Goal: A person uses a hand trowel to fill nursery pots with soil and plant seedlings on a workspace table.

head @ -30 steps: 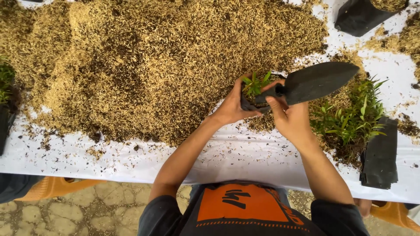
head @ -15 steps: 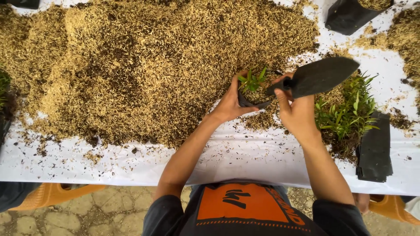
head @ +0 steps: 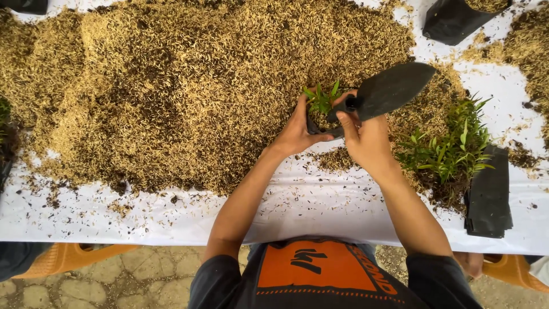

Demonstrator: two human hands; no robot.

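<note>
A small black nursery bag [head: 318, 123] with a green seedling [head: 322, 98] in it stands at the near edge of a big heap of rice husk and soil [head: 189, 86]. My left hand [head: 297, 131] grips the bag's left side. My right hand [head: 360, 137] presses against the bag's right side and also holds a black trowel [head: 392, 88], whose blade points up and to the right over the heap.
The heap lies on a white-covered table [head: 309, 212]. A clump of loose green seedlings [head: 449, 151] lies right of my hands, beside a stack of flat black bags [head: 488, 194]. A filled black bag [head: 457, 20] stands at the far right. Orange stools show under the table's near edge.
Both hands, the bag and the trowel have stayed together in nearly the same place; the view has shifted slightly.
</note>
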